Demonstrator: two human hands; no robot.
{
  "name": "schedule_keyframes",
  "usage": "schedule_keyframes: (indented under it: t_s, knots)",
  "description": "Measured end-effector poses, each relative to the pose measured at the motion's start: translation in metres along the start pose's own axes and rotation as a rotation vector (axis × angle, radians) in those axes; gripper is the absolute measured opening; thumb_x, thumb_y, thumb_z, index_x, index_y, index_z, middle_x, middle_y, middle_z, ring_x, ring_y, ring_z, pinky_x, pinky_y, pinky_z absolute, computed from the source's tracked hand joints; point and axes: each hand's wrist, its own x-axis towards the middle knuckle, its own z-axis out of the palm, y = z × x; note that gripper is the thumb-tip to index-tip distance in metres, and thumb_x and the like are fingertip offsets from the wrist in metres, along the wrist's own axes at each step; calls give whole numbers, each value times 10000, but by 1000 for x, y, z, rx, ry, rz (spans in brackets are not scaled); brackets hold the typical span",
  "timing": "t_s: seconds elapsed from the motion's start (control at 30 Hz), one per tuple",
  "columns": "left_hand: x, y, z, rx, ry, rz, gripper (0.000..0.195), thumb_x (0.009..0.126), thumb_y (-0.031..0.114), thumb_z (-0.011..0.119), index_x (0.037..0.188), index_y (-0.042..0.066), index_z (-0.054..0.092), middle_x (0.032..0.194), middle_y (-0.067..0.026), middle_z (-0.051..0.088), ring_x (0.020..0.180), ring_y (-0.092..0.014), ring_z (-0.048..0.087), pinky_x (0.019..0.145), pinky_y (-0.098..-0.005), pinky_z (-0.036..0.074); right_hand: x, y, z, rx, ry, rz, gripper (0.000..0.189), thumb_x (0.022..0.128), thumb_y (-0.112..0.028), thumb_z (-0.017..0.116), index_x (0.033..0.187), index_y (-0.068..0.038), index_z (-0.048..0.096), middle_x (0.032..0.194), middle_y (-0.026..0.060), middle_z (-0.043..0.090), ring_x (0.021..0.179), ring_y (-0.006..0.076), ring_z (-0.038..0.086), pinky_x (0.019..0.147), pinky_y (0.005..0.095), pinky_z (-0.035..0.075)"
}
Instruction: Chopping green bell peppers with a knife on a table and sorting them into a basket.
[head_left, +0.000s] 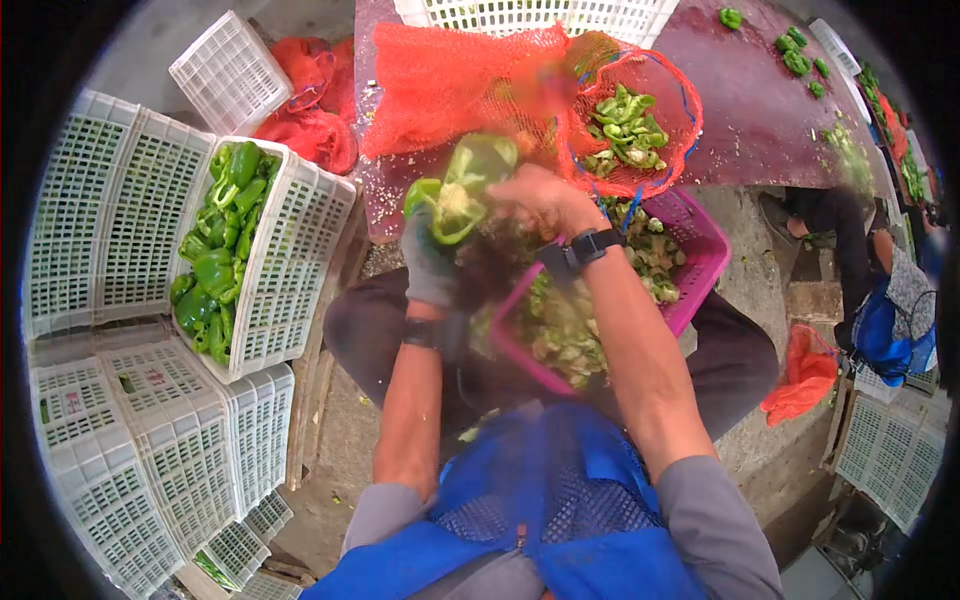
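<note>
In my gloved left hand (429, 255) is an opened green bell pepper (461, 214), its pale seed core and hollow inside facing up. My bare right hand (544, 199) is close against the pepper's right side, blurred, with its fingers bent. Whether those fingers grip the pepper or something small cannot be made out. Below my hands, a magenta plastic basket (709, 262) sits tilted between my legs, heaped with pepper cores and trimmings (566, 330). Just beyond my right hand, a red mesh bag (465, 90) lies on the table, its mouth propped around more pepper cores (630, 131).
To my left, a white crate (292, 262) of green peppers (217, 270) rests among stacked crates (165, 420). Another white crate (540, 15) stands beyond the mesh bag on the dark red table (720, 142), which has scattered seeds. A person (892, 300) sits at far right.
</note>
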Motion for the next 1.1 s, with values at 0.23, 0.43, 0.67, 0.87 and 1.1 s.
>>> schedule_keyframes:
  t_s: [0.23,0.43,0.67,0.87,1.1]
  knots:
    - [-8,46,39,-713,-108,-324,478,1065,361,574,1394,15,587,1347,-156,664,1216,-285,667,1022,-487,567,53,35,18,104,622,-403,286,927,-285,737,820,-20,718,624,14,614,490,121,543,437,316,395]
    - [-30,-13,8,322,-108,86,473,1027,256,685,1410,7,562,1338,-142,637,1241,-285,611,1070,-412,505,18,59,19,-405,689,-721,333,1030,-280,611,867,1,683,832,153,705,750,258,660,713,452,535]
    - [-59,5,35,290,-158,-341,469,1024,293,652,1415,53,553,1354,-127,615,1245,-282,599,1124,-425,480,-36,63,68,73,647,-317,596,906,-464,744,1146,76,667,1068,309,728,1004,443,719,876,522,547]
    - [-82,2,56,291,-439,-343,493,1018,326,649,1432,82,539,1378,-114,599,1265,-277,582,1134,-452,458,-86,90,63,160,700,-132,608,924,-495,744,1116,75,654,951,261,725,899,364,728,780,477,543]
    - [-104,-15,63,373,-635,-326,521,1010,363,646,1451,115,524,1406,-99,580,1288,-272,563,1145,-484,433,-129,117,74,-97,927,-611,328,952,-226,691,1153,17,603,1007,197,671,822,409,666,737,509,529]
